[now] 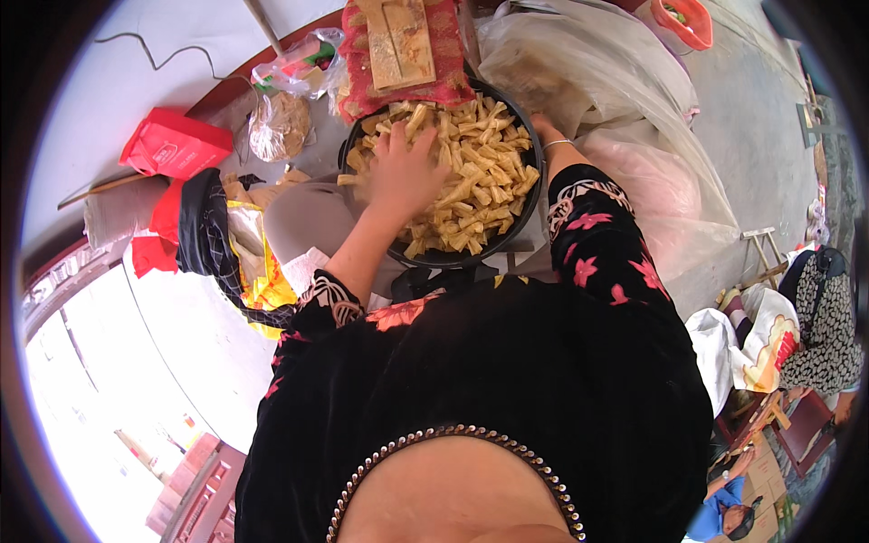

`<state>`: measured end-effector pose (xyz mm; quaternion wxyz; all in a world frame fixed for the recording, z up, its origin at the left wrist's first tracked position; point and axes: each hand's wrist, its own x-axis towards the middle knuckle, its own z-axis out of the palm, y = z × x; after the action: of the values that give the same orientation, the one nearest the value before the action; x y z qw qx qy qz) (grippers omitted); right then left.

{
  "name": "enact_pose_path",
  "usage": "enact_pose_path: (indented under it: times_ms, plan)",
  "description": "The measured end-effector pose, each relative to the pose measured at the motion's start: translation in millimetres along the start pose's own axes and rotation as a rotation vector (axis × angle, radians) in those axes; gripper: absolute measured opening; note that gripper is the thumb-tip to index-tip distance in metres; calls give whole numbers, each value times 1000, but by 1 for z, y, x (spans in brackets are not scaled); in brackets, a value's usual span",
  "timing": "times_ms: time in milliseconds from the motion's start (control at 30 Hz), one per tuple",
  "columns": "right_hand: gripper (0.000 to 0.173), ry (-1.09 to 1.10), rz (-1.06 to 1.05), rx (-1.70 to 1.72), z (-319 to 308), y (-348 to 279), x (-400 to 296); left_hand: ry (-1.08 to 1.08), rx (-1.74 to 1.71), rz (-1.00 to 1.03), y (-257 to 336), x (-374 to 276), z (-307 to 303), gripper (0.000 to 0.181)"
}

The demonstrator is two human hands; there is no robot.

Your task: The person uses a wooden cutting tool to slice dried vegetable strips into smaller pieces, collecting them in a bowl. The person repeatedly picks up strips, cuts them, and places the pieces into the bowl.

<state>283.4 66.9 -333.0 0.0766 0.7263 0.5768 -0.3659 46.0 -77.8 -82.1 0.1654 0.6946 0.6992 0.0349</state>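
A round black tub stands before me, filled with many short tan bundles that look like folded dried leaf or husk. Over the bundles at the tub's left side lies my left hand, fingers spread and slightly blurred; whether its fingertips grip a bundle cannot be told. At the tub's right rim is my right hand, mostly hidden past the wrist, which wears a bracelet. Across the tub's far edge lies a red woven cloth, with a wooden board on top of it.
Large clear plastic bags lie right of the tub. To the left are a red bag, a tied plastic bag of brown material and a yellow bag. Other people sit at the far right, near a white sack.
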Motion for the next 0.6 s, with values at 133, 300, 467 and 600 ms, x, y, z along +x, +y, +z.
enact_pose_path:
  times_ms: [133, 300, 467, 600]
  plan:
    - [36, 5, -56, 51, -8, -10, 11, 53, 2, 14, -4, -4, 8, 59]
    - [15, -32, 6, 492, -77, -25, 42, 65, -5, 46, -1, 0, 10, 59]
    - [14, -121, -56, 1268, -189, -83, -34, 59, 8, -30, -8, -10, 6, 59]
    - [13, -36, -93, 1068, -244, -85, -97, 81, -41, 18, -11, -10, 12, 60]
